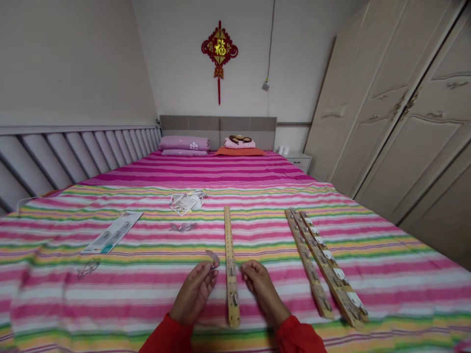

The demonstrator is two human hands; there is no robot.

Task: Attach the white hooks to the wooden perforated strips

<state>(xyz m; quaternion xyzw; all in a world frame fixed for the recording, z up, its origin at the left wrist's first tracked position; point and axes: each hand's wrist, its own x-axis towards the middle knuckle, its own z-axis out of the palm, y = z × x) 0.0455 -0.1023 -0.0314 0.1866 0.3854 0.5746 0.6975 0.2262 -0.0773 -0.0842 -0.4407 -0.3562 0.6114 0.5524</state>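
Observation:
A narrow wooden strip [229,240] with rows of small holes lies lengthwise in front of me, with small metal pieces [234,298] fixed near its close end. Just left of the strip, my left hand [195,289] is closed in a pinch on a small clear plastic bag [213,257]. On the strip's other side is my right hand [262,289], its thumb and fingers drawn together beside the edge. Whatever the right fingertips hold, if anything, is too small to make out.
More wooden strips [312,267] carrying metal pieces and white tags lie to the right. Leftward are a blister card [113,234], thin wire-like loops [89,267], another clear bag [183,227] and a pile of cards and packets [186,202]. Everything rests on a striped bedspread [147,299].

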